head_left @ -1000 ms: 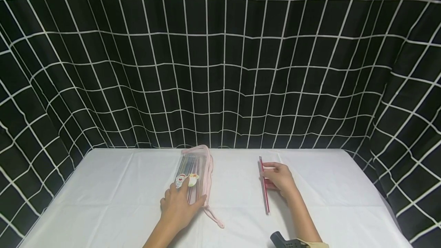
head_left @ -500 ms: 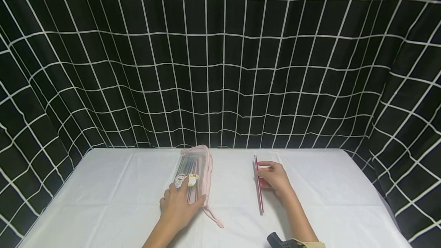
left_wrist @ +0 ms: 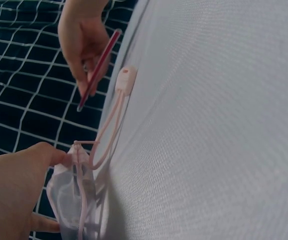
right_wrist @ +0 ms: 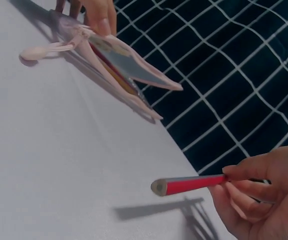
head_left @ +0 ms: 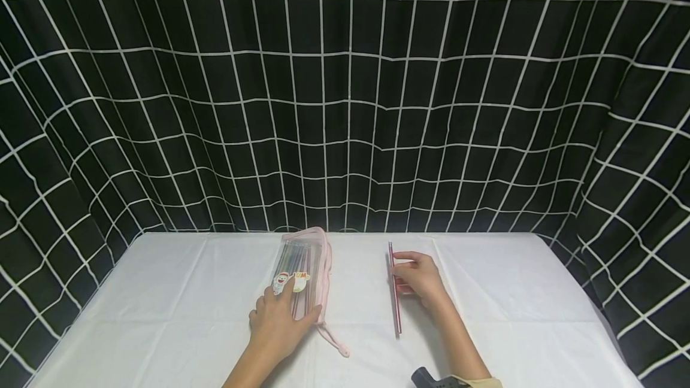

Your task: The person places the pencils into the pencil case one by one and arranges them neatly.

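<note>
A clear pencil case (head_left: 302,301) with pink trim and cartoon stickers lies at the middle-left of the table. Several pencils show through its see-through side. My left hand (head_left: 277,322) grips its near part, the thumb by the zip edge and the fingers over the top. In the right wrist view the zip side of the case (right_wrist: 119,75) gapes, with pencils inside. To the right of the case, my right hand (head_left: 420,280) pinches a red pencil (head_left: 397,313) between thumb and fingertips. That pencil (right_wrist: 193,184) is held above the cloth, its unsharpened end toward the right wrist camera.
A white cloth (head_left: 178,310) covers the table. Behind and at both sides hangs a black curtain (head_left: 345,118) with a white grid. From the case's near end trails a pink wrist strap (head_left: 334,340). A dark wrist device (head_left: 431,379) shows by the right forearm.
My right hand has moved left with the red pencil, nearer to the pencil case. My left hand and the case have hardly moved.
</note>
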Available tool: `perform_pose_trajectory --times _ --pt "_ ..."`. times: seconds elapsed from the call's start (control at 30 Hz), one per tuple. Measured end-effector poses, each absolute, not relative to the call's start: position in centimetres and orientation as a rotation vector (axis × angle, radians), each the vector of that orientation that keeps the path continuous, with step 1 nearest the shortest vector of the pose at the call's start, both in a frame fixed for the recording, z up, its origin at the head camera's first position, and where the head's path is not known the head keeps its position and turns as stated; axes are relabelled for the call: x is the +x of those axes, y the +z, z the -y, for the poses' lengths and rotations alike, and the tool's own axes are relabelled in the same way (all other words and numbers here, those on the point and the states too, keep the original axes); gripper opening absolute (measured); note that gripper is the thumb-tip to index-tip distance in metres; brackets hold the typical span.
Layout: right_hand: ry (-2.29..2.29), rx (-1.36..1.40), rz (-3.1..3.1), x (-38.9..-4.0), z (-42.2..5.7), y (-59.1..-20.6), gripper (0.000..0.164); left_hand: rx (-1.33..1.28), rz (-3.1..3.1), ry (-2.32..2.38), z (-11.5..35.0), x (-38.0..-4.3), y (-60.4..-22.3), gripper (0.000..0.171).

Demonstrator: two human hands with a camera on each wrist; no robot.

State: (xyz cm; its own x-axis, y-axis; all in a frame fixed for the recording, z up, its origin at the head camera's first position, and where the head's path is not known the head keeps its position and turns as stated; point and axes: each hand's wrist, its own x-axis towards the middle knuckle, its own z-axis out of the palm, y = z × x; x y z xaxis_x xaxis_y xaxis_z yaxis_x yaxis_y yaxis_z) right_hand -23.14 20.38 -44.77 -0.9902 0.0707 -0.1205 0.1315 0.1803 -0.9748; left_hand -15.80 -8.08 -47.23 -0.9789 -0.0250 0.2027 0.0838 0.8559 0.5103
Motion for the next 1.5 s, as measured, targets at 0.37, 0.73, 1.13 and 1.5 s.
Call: perform_pose_trajectory --times 0.37,0.73,1.13,1.5 --pt "-1.978 0.167 -2.384 -22.9 -18.8 -44.6 0.044 -0.050 2.830 -0.803 8.0 -15.8 -47.4 0.083" --pt "-1.979 0.145 -2.392 -23.3 -17.2 -44.3 0.043 -0.049 2.822 -0.811 8.2 -15.8 -47.6 0.083" --pt "-2.012 0.096 -2.365 -24.1 -15.2 -44.0 0.043 -0.050 2.834 -0.826 8.3 -15.9 -47.2 0.084" --pt "-2.001 0.075 -2.375 -24.8 -13.5 -43.8 0.043 -0.041 2.829 -0.816 8.3 -16.0 -47.5 0.083"
